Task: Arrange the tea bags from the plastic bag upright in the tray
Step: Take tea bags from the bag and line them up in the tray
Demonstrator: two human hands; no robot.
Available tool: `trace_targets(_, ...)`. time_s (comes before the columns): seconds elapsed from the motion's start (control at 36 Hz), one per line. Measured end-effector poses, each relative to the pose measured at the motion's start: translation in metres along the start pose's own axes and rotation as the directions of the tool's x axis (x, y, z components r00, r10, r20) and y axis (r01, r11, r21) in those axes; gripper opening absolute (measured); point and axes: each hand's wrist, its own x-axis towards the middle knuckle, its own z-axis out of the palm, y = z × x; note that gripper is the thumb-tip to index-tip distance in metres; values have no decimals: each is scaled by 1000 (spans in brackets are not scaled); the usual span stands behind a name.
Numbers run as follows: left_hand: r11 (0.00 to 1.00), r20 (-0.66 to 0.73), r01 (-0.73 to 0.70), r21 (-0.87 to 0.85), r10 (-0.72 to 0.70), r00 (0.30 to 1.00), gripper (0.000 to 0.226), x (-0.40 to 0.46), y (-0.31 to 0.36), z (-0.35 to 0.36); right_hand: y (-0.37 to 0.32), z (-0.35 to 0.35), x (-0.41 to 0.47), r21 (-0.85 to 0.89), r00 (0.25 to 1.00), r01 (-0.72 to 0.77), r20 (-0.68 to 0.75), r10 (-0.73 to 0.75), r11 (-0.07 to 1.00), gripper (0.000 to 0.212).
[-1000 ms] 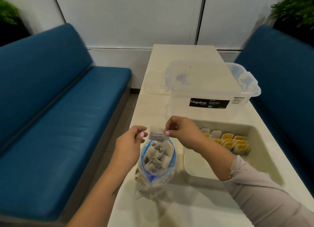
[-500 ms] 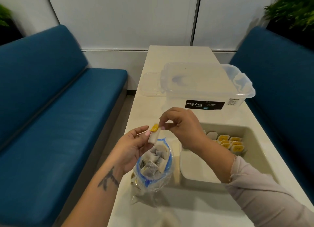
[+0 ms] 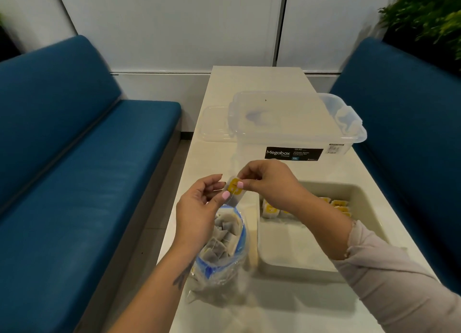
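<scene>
Hands met above the plastic bag [image 3: 219,248]: one tea bag [image 3: 235,191] with a yellow tag was pinched between the left hand [image 3: 199,208] and the right hand [image 3: 268,183], held in the air over the table [image 3: 249,83]. More tea bags were stood upright at the far end of the tray [image 3: 299,263], just beside the bag. A clear storage box [image 3: 294,130] was noted behind.

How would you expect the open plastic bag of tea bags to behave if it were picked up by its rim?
The plastic bag looks thin and crumpled, so probably floppy. Its mouth is open, so tea bags might spill if tilted. Likely light.
</scene>
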Motion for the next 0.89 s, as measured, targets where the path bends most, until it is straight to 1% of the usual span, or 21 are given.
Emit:
trace_targets(0.17,981,92,1,194,-20,996,43,-1,-6,10,5,-24,-4,-166,1000,7,-21,-10,986,7)
trace_targets(0.22,952,123,-20,305,-19,992,45,-3,-6,13,9,-31,-6,-221,1000,-13,-30,6,975,8)
trace_targets(0.25,922,140,-42,386,-14,990,46,-4,-5,15,11,-34,-7,-245,999,-29,-35,21,969,9)
trace_targets(0.31,830,177,-91,550,-10,984,47,-4,-3,18,17,-39,-9,-289,998,-55,-43,44,956,8)
trace_targets(0.39,651,243,-162,742,-35,970,50,-2,0,24,28,-43,-11,-370,995,-93,-53,79,924,7)
trace_targets(0.42,612,273,-190,767,-43,961,51,-2,-1,25,31,-43,-11,-396,994,-107,-58,91,912,8)
trace_targets(0.53,515,395,-302,802,-77,916,61,-3,-9,28,46,-40,-12,-530,992,-124,-40,121,839,8)
trace_targets(0.58,458,436,-345,819,-107,893,69,-3,-12,30,53,-35,-12,-590,991,-117,-23,128,799,3)
trace_targets(0.64,406,468,-378,832,-149,871,73,-2,-14,31,60,-28,-10,-647,990,-112,-7,141,754,5)
trace_targets(0.72,371,487,-395,840,-196,851,74,-1,-15,31,74,-18,-7,-712,989,-99,8,150,695,4)
trace_targets(0.81,351,500,-411,841,-217,838,73,-1,-16,31,87,-9,-4,-726,988,-104,4,156,680,8)
trace_targets(0.89,333,517,-430,839,-242,821,71,0,-16,31,99,2,1,-737,979,-149,-17,202,660,9)
